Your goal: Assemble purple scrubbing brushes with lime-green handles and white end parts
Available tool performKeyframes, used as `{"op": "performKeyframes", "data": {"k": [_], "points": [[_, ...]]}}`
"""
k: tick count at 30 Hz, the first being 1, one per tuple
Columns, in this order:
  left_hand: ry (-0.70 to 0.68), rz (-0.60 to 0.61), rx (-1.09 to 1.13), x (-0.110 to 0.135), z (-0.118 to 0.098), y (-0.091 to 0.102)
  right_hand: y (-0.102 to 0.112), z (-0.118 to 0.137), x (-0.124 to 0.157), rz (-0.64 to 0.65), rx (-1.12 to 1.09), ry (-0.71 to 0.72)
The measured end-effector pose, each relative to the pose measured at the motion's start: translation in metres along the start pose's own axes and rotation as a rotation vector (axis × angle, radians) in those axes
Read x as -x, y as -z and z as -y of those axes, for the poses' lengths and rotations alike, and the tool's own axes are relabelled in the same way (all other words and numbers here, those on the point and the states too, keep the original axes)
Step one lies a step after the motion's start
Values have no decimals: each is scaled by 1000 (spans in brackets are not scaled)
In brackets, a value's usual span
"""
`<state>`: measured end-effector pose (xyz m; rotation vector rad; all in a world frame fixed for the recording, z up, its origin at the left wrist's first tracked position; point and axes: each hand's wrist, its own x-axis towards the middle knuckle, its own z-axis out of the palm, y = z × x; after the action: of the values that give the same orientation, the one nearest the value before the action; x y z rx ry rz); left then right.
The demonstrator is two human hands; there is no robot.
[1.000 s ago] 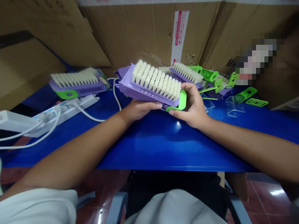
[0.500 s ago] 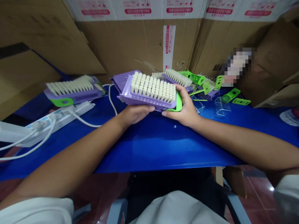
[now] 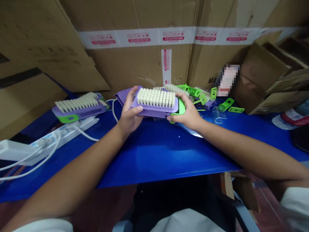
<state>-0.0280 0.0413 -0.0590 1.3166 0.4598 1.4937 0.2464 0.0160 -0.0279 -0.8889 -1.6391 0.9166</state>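
Note:
I hold a purple brush (image 3: 156, 106) with cream bristles and a green end piece above the blue table (image 3: 154, 154), bristles up. My left hand (image 3: 129, 112) is closed around its left end, fingers over the top edge. My right hand (image 3: 187, 112) grips the right end, over the green piece. Both hands are shut on the same brush.
A second purple and green brush (image 3: 78, 108) lies at the left, beside a white power strip (image 3: 48, 141) with white cables. Behind my hands lie purple brush parts, loose green pieces (image 3: 205, 93) and a clear plastic cap (image 3: 218, 116). Cardboard boxes (image 3: 145, 58) wall the back.
The view has tilted up and the brush sits farther from me. My left hand has shifted from under the brush to gripping its left end. The brush is now level.

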Motion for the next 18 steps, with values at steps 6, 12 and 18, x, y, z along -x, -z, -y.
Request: {"op": "performKeyframes", "data": {"k": [6,12,18], "points": [[8,67,-173,-4,13,8,29,14,-6,117,149,82],[-71,182,-526,-1,5,2,42,6,10,93,120,111],[-80,147,-682,5,6,-1,45,-1,20,44,120,95]]}}
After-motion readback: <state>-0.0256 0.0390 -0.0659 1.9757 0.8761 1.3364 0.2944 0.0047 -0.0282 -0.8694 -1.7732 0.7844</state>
